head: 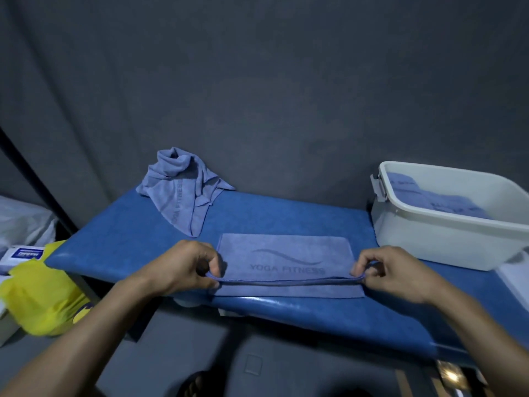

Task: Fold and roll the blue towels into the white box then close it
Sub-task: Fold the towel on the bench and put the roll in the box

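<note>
Centre frame, left hand and right hand each pinch a corner of the folded towel (printed YOGA FITNESS); white box at right holds towels.

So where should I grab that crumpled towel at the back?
Probably pinch the crumpled towel at its bunched peak, coming from above. That ridge stands up off the blue table, while the lower edges lie flat and are harder to get fingers under.

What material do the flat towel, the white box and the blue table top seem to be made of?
Flat towel: soft matte cloth, likely microfibre; fine nap, limp folds.
White box: smooth, rigid plastic, probably; moulded rim and clip latch.
Blue table top: padded vinyl or similar; glossy sheen, rounded edge.
</note>
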Demonstrator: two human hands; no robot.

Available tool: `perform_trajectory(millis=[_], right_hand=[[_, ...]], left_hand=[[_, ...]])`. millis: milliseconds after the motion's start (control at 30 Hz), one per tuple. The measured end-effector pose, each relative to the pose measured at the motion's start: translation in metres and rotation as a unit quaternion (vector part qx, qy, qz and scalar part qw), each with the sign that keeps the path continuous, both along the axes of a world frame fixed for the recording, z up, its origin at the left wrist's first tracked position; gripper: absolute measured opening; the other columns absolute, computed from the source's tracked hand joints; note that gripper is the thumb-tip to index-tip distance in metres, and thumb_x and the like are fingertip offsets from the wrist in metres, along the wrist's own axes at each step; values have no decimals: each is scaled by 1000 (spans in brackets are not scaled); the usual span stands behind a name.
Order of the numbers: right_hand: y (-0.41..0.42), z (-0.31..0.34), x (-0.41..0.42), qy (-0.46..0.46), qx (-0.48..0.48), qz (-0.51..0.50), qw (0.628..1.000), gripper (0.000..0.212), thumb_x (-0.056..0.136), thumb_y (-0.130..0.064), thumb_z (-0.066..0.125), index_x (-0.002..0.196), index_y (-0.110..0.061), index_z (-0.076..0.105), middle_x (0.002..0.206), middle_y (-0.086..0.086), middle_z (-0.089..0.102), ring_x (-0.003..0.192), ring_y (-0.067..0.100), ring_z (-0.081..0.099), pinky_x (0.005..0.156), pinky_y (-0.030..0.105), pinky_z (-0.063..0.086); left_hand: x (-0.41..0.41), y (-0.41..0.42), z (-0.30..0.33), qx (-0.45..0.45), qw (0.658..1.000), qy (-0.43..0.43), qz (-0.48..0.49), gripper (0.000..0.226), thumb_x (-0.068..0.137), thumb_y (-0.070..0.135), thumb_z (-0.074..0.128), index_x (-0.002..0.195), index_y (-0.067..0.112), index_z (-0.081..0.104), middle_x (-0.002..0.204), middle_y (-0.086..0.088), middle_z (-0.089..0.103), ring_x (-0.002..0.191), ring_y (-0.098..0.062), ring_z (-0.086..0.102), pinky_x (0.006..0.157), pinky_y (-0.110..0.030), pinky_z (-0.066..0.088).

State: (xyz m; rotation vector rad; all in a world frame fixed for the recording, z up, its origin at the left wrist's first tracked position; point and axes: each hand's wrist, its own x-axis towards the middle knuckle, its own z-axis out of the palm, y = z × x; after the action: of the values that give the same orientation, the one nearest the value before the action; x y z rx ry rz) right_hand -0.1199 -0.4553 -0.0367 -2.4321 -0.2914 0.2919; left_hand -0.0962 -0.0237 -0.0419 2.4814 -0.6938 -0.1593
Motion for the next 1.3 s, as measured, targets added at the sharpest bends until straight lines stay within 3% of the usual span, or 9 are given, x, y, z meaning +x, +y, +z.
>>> perform_trajectory(millis=[133, 267, 433, 667, 767, 900, 1033, 1133, 1300], right_hand=[[3, -3, -7, -49, -32, 36, 998, 27, 75, -4, 73, 74, -30, 69, 93, -12, 74, 78, 9, 70, 79, 32, 58], [3, -12, -14, -112, -92, 106, 984, 11, 74, -27, 72, 79, -31, 63, 98, -17, 64, 87, 7, 64, 80, 26, 51], [-2, -22, -21, -160, -146, 120, 969, 22, 83, -50, 67, 95, -36, 56, 100, -22, 53, 95, 3, 54, 85, 19, 45], [5, -37, -24, -285, -233, 99, 925, 14, 81, -31, 55, 95, -31, 60, 87, -17, 62, 78, 13, 60, 66, 36, 51], [8, -38, -20, -310, -220, 72, 922, 19, 73, -22, 55, 90, -29, 62, 80, -13, 64, 73, 16, 61, 62, 38, 52], [16, -11, -18, -244, 43, -70, 966, 19, 79, -8, 65, 83, -26, 69, 76, -14, 68, 75, 2, 61, 73, 18, 48], [24, 23, -1, -137, 297, -197, 924, 27, 90, 6, 54, 85, -13, 72, 81, -2, 72, 74, 9, 61, 71, 25, 47], [38, 22, 20, -84, 293, -265, 915, 25, 92, -2, 51, 90, -13, 74, 89, -1, 75, 81, 13, 65, 70, 27, 47], [48, -20, 56, -16, 88, -276, 957, 15, 94, -11, 56, 97, -4, 68, 93, 8, 69, 92, 23, 64, 76, 31, 46]], left_hand=[[-1, 3, -10, -11, 1000, -16, -23, 23, 69, 17, 92, 72, 26, 71, 85, 17, 66, 76, -6, 66, 69, -12, 47], [-4, 3, -22, 20, 997, -44, -61, 25, 68, 23, 91, 78, 26, 68, 88, 16, 61, 76, -5, 63, 68, -14, 48], [-6, 2, -33, 50, 991, -95, -75, 40, 68, 25, 85, 82, 31, 47, 92, 18, 48, 75, -2, 53, 67, -22, 49], [-14, -2, -25, 108, 976, -180, -58, 15, 78, 38, 52, 90, 32, 58, 93, 17, 59, 77, -9, 61, 64, -33, 54], [-15, -4, -14, 21, 985, -171, -14, 20, 81, 36, 53, 95, 32, 68, 92, 24, 65, 85, 2, 59, 74, -21, 50], [-15, -12, 18, -201, 968, -119, 88, 21, 87, 41, 54, 88, 27, 69, 86, 11, 68, 78, -4, 59, 71, -17, 44], [-4, -23, 43, -338, 930, -28, 140, 19, 92, 20, 53, 93, 14, 72, 85, 2, 71, 80, -7, 59, 76, -21, 47], [18, -28, 35, -301, 933, 50, 193, 28, 102, 5, 47, 94, 10, 74, 86, -6, 72, 80, -16, 60, 75, -33, 49], [56, -31, -6, -102, 956, 118, 248, 24, 101, 11, 48, 86, 1, 64, 75, -8, 60, 63, -18, 54, 64, -33, 51]])
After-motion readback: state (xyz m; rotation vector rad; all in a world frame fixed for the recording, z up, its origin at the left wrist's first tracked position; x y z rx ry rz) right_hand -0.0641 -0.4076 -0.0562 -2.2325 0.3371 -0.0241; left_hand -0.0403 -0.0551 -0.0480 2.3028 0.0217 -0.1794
